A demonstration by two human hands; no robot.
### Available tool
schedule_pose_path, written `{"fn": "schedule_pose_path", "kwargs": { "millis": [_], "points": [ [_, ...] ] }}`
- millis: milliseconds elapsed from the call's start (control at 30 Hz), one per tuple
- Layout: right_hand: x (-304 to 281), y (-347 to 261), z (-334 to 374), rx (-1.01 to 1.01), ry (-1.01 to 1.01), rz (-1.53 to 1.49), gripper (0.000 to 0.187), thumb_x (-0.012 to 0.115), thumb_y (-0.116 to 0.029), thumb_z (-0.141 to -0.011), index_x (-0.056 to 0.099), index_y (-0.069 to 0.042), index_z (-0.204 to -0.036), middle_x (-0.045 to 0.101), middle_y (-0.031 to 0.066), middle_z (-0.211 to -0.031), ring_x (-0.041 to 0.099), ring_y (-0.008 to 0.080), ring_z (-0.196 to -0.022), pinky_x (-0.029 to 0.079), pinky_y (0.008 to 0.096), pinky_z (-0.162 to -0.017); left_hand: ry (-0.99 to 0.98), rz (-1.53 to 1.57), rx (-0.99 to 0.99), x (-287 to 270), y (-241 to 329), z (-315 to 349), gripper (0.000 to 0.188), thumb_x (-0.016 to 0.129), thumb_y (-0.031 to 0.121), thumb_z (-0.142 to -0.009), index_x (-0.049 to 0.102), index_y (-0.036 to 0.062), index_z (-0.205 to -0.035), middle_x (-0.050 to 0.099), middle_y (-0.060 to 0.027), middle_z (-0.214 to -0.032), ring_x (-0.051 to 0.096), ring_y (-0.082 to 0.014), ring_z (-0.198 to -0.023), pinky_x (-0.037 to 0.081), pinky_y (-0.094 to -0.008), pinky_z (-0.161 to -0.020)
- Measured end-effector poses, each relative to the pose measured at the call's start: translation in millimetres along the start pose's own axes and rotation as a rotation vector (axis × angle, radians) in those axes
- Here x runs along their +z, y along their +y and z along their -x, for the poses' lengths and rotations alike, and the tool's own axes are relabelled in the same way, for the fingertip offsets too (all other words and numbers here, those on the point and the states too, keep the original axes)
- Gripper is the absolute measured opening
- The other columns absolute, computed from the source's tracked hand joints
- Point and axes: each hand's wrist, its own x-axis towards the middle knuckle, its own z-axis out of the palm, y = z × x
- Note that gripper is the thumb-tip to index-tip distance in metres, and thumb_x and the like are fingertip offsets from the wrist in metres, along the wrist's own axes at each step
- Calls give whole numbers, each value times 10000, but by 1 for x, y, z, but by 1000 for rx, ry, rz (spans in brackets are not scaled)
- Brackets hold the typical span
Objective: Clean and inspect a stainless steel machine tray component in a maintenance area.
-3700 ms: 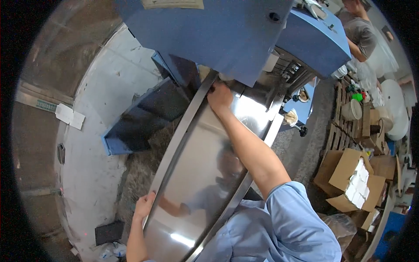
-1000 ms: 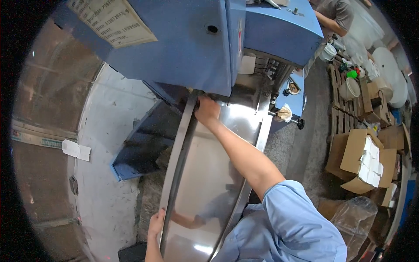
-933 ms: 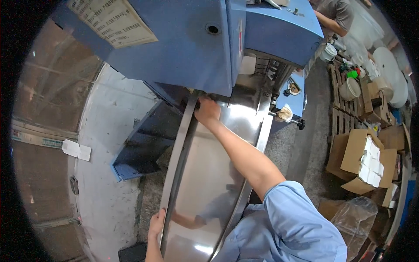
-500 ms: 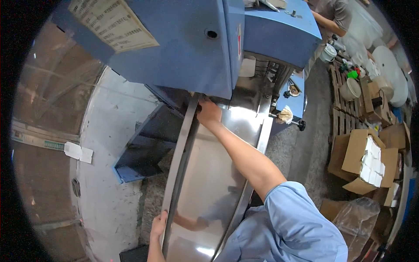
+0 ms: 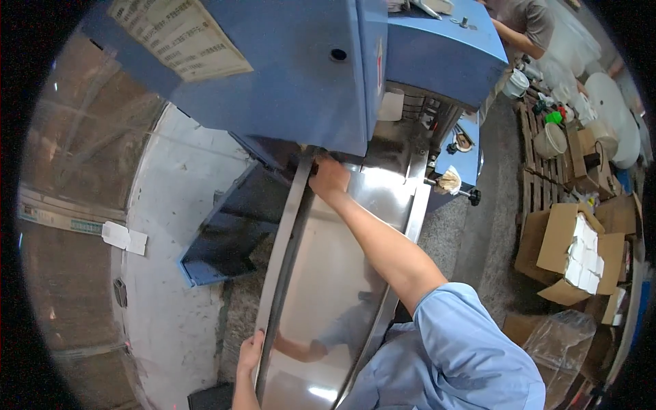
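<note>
A long, shiny metal trough (image 5: 324,266) runs from near my body to the blue machine (image 5: 273,82). Along its left side is a narrow metal rail (image 5: 283,232). My left hand (image 5: 251,354) is closed on the near part of that rail, thumb on top and the other fingers mostly hidden below. My right arm reaches across the trough. At the rail's far end, just under the machine's blue cabinet, my right hand (image 5: 331,180) has its fingers curled in against the inner side. What those fingertips grip is hidden.
A black knob (image 5: 474,197) sticks out at the trough's right, beside a crumpled cloth (image 5: 449,180). An open cardboard box (image 5: 557,239) of white packets stands farther right, near a wooden pallet (image 5: 536,160). A co-worker's arm (image 5: 516,37) shows behind the machine.
The machine and trough sit slightly farther right in the picture. Both hands keep their places on the rail, with no clear change of grip.
</note>
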Motion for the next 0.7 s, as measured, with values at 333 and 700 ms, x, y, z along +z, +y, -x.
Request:
{"fn": "schedule_pose_path", "kwargs": {
  "millis": [333,700],
  "points": [
    [5,-2,-4,9,-15,-27,319,623,-140,-776,748,-180,-1067,716,157,-1056,686,374,-994,569,471,-831,-73,25,-57,-5,5,3,654,521,603,-955,723,-19,-926,713,-122,-836,663,-191,-867,505,-358,-815],
    [3,7,-10,41,-157,19,349,623,-160,-778,735,-199,-1107,711,155,-1072,685,364,-1006,566,469,-853,-36,-16,-38,-6,30,16,660,520,602,-948,714,-26,-1008,722,-156,-887,680,-233,-909,503,-370,-846]
  ]
}}
